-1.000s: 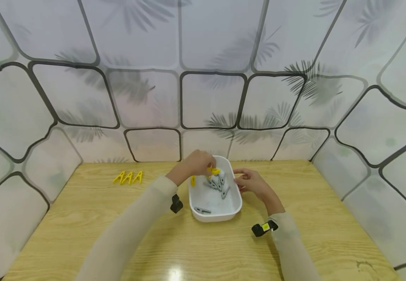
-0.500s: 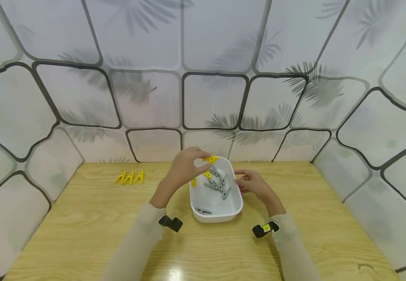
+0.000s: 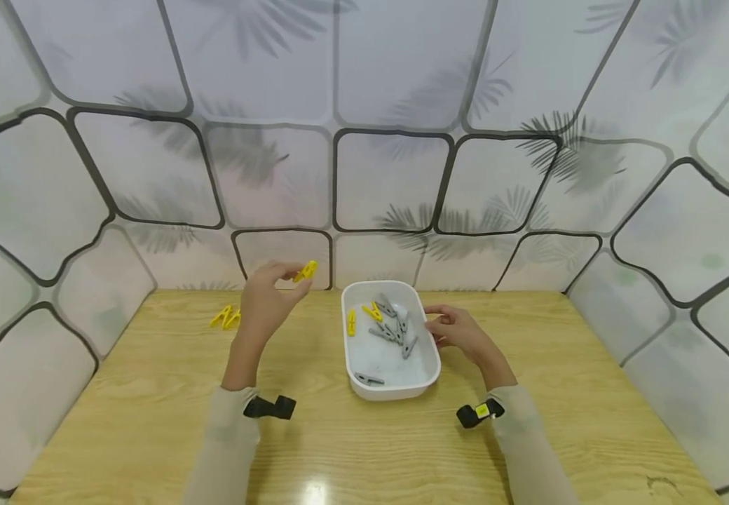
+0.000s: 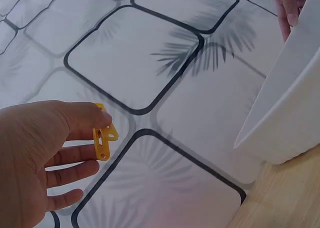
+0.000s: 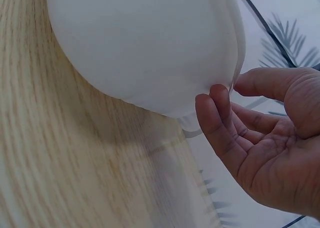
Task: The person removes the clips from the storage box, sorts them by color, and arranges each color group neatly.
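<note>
Pinched between thumb and forefinger, a yellow plastic clothespin point(image 3: 305, 271) is held in the left hand point(image 3: 262, 301), raised above the wooden table to the left of the tub; the other fingers lie apart from it. Holding it near one end probably leaves the rest free to be set down without the fingertips in the way. The right hand point(image 3: 461, 338) grasps the right rim of a white, round-cornered rectangular plastic tub point(image 3: 392, 395), thumb and fingertips meeting at the edge, likely so the light container does not slide. Inside, one yellow clothespin point(image 3: 351, 322) lies along the left wall, another yellow clothespin point(image 3: 373, 312) lies nearer the far end, several grey plastic clothespins point(image 3: 396, 332) are heaped toward the right, and a lone grey clothespin point(image 3: 368, 379) sits by the near wall. Beyond the left hand, two yellow A-shaped clothespins point(image 3: 221, 317) show side by side on the pale wood-grain table point(image 3: 364, 449); the hand and wrist may cover more. Room is tightest at the back, where the table edge meets the leaf-printed wall point(image 3: 383, 182) close behind the tub. Leftward, a broad stretch of wood separates the tub from the yellow pair, while the near side looks roomiest.
</note>
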A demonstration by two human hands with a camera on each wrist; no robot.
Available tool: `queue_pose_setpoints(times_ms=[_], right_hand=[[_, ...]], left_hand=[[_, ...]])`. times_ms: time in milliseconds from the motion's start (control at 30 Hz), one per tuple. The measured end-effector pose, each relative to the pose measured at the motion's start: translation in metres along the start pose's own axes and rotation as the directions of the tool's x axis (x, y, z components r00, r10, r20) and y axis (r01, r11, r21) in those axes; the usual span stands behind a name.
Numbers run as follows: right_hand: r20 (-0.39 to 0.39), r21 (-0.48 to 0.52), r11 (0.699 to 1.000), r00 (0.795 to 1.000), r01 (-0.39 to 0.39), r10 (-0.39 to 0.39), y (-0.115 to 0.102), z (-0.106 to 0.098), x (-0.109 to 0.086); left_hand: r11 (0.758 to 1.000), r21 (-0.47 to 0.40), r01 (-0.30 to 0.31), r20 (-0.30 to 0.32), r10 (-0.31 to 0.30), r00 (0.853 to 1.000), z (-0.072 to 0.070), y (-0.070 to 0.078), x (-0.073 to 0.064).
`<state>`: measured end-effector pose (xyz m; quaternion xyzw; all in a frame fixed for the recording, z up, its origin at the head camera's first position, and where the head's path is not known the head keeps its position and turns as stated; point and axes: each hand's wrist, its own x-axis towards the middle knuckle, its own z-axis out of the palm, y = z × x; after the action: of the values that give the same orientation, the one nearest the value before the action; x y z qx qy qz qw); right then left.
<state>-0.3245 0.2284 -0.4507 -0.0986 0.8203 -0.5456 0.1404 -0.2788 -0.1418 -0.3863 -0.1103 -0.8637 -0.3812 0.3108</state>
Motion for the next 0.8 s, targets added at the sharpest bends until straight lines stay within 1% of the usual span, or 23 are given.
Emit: queue_pose_setpoints(times_ms=[100,200,300,367,467,600,733,800], right_hand=[[0.002,-0.006,1.000,1.000,0.004,-0.004,-0.001,0.001,0.000],[0.000,-0.004,1.000,1.000,0.004,-0.004,-0.002,0.001,0.000],[-0.006,-0.002,1.000,1.000,0.002,-0.002,-0.002,0.001,0.000],[-0.008,-0.001,1.000,1.000,0.007,-0.007,-0.003,0.001,-0.001],[-0.009,-0.001,1.000,1.000,0.010,-0.010,-0.003,0.001,-0.002],[-0.009,-0.003,1.000,1.000,0.012,-0.012,-0.003,0.002,-0.004],[-0.009,-0.006,1.000,1.000,0.015,-0.015,-0.003,0.002,-0.003],[-0.008,-0.004,1.000,1.000,0.015,-0.015,-0.004,0.002,-0.002]], left_hand=[[0.998,0.031,0.046,-0.050,-0.044,0.998,-0.009,-0.011,0.000],[0.994,0.072,0.085,-0.094,-0.078,0.992,-0.013,-0.020,-0.001],[0.987,0.118,0.112,-0.123,-0.097,0.988,-0.012,-0.030,-0.005],[0.980,0.148,0.131,-0.134,-0.112,0.985,-0.009,-0.038,-0.007],[0.967,0.194,0.166,-0.135,-0.142,0.981,-0.002,-0.048,-0.012],[0.940,0.260,0.221,-0.113,-0.198,0.974,0.006,-0.060,-0.018],[0.918,0.280,0.281,-0.104,-0.262,0.960,0.012,-0.070,-0.022],[0.910,0.286,0.302,-0.105,-0.283,0.953,0.014,-0.074,-0.023]])
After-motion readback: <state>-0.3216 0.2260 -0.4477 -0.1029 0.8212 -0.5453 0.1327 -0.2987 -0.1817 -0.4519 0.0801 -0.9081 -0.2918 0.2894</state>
